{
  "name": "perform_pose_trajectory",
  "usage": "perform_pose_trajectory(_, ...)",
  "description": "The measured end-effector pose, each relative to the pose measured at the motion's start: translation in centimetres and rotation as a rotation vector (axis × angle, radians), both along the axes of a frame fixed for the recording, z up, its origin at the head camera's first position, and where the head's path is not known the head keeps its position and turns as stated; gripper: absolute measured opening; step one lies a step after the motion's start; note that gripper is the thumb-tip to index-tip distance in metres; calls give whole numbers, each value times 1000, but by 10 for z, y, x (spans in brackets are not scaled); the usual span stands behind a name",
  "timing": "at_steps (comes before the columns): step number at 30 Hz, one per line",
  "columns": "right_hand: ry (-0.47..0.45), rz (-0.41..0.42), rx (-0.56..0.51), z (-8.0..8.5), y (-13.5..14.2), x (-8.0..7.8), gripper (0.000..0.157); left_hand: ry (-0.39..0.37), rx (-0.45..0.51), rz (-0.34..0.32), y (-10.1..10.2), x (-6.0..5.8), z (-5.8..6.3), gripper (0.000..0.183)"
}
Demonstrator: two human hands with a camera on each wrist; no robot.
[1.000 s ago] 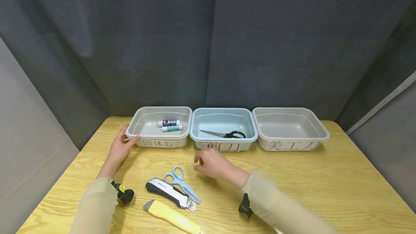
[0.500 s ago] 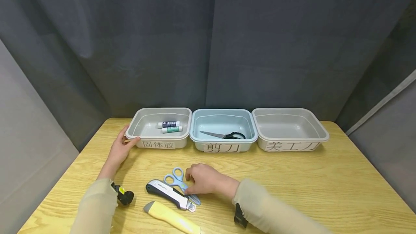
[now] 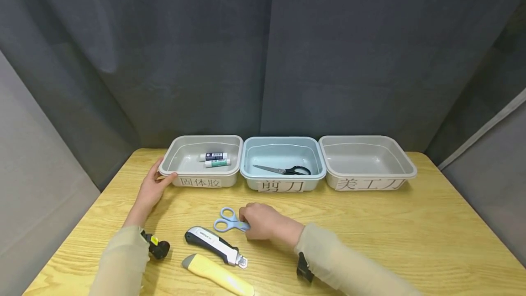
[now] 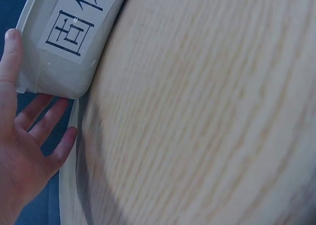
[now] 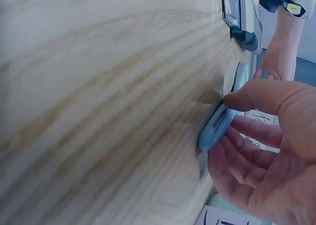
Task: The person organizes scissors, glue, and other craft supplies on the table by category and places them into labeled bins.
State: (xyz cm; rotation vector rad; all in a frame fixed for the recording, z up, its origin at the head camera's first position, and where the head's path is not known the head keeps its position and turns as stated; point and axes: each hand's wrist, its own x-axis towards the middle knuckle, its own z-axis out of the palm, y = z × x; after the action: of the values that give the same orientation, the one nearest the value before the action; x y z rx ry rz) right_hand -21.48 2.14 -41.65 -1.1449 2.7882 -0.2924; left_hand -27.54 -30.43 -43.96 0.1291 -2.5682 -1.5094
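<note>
Right hand (image 3: 260, 221) pinches light-blue plastic scissors (image 3: 237, 225) by blade end, likely as nearest to reach; finger loops point left, near side of pale-blue plastic bin (image 3: 283, 153); left hand (image 3: 152, 188) grips near-left corner of light-grey rectangular plastic bin (image 3: 230, 181), probably steadying it

I'm seeing smooth plastic blue scissors (image 3: 237, 224), a grained wooden table (image 3: 370, 241) (faintly glossy), shiny plastic bins (image 3: 367, 163) and a matt cloth curtain (image 3: 353, 49).

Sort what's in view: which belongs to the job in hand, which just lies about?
Job in hand:
blue scissors, gripped by the right hand
left bin, touched by the left hand

Lying about, untouched:
white cutter
yellow cutter
glue sticks
black scissors
middle bin
right bin
</note>
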Motion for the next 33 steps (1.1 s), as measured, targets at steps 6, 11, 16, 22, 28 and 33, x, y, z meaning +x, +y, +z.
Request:
perform_pose_trajectory(6,5,2,24,1,2,-1,18,4,-7,-3,0,0,0,81)
perform_pose_trajectory(11,5,28,41,3,3,-3,17,4,-9,-5,0,-1,-1,81)
perform_pose_trajectory(16,30,35,71,4,5,-7,13,3,3,-1,-1,-2,-2,80)
perform_pose_trajectory(22,47,23,92,6,10,-10,11,7,6,7,0,-2,-2,80)
perform_pose_trajectory(28,88,41,52,11,15,-12,13,13,-3,11,-1,-2,-2,79)
perform_pose_trajectory(33,147,35,41,18,22,-16,13,10,-1,8,-1,-2,-2,80)
